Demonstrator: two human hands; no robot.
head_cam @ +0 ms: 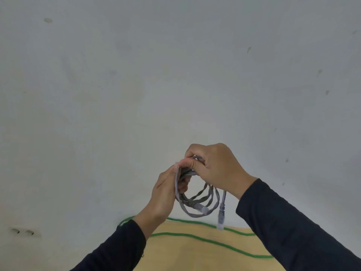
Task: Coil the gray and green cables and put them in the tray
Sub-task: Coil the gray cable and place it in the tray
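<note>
The gray cable (197, 202) hangs in several loops in the air above the table's far edge. My right hand (216, 165) grips the top of the coil with curled fingers. My left hand (166, 190) holds the coil's left side, the thumb and fingers closed round the strands. One gray plug end dangles straight down at the right of the coil, and a clear plug lies against the bottom loop. The green cable (205, 238) lies uncoiled in long curves on the wooden table (185, 255) below my hands. No tray is in view.
A pale gray wall (175, 75) with a few marks fills most of the view behind the table. A wall socket (23, 231) sits low at the left. Dark sleeves cover both my forearms.
</note>
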